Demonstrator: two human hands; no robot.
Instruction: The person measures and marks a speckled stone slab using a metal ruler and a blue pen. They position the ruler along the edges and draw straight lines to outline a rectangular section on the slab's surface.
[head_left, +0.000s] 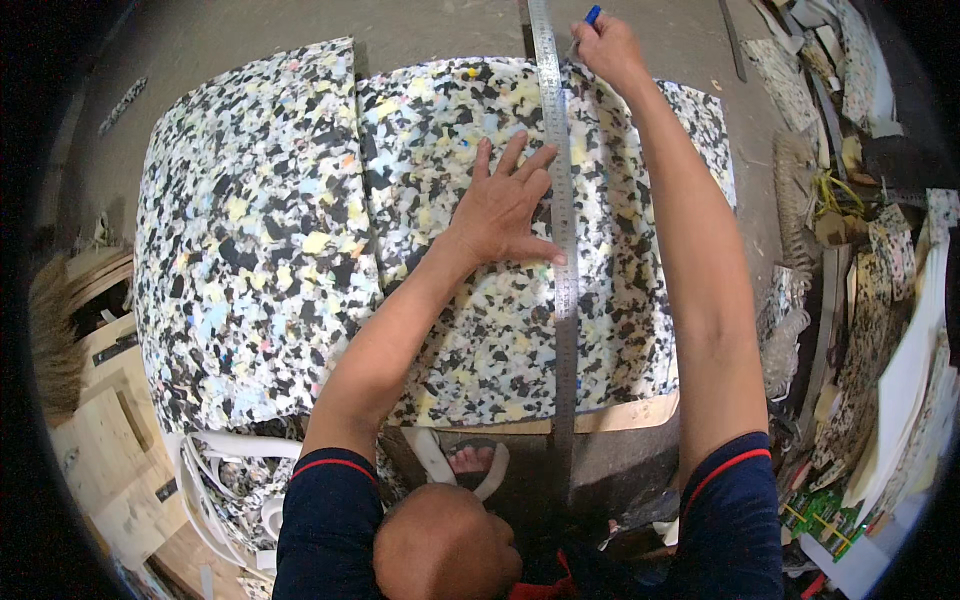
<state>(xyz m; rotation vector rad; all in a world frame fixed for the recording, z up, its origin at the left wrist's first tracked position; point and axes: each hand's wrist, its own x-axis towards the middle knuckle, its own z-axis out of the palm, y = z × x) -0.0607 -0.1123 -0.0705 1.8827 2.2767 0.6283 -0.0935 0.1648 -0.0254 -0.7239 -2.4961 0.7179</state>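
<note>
A long steel ruler (563,220) runs from the far edge toward me across a speckled foam sheet (450,350) in black, white and yellow. My left hand (505,205) lies flat on that sheet with its fingers spread, and its thumb and fingertips reach the ruler's left edge. At the far edge, just right of the ruler, my right hand (608,52) is closed around a pen (593,15) whose blue end sticks up. Its tip is hidden by the fingers. A second speckled foam piece (250,220) sits on the left, its edge beside the first sheet.
Foam offcuts (880,240) and strips are heaped along the right side. Wooden boards (115,420) and a bristly brush-like bundle (58,340) stand at the left. Near me are white curled strips (205,500), a wooden board edge (630,413) under the foam and a sandalled foot (470,460).
</note>
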